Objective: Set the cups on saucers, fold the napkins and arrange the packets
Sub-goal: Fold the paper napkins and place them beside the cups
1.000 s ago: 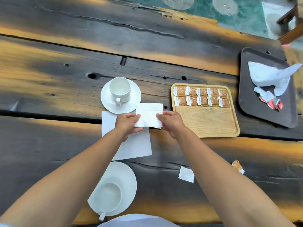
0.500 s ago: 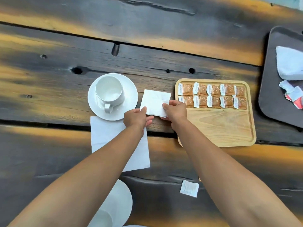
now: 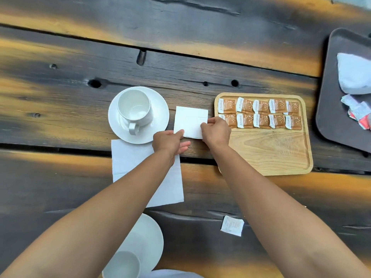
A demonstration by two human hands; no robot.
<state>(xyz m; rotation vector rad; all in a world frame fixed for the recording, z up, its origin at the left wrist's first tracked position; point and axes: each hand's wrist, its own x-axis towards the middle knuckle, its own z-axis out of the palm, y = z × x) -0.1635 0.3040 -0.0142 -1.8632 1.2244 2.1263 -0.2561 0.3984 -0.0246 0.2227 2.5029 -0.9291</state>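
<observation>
Left hand (image 3: 170, 142) is pinching the folded napkin (image 3: 189, 122) at its near corner, right hand (image 3: 216, 131) gripping its right edge, between saucer (image 3: 160, 115) and wooden tray (image 3: 271, 151) of packets (image 3: 261, 113), possibly lifted slightly.

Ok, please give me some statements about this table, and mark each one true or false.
1. Both the left hand and the right hand hold the folded napkin. True.
2. The wooden tray holds six brown packets. False: it holds ten, in two rows of five.
3. The far cup stands on a saucer. True.
4. The flat napkin lies in the wooden tray. False: it lies on the table, near the saucer.
5. A white packet lies loose on the table. True.
</observation>
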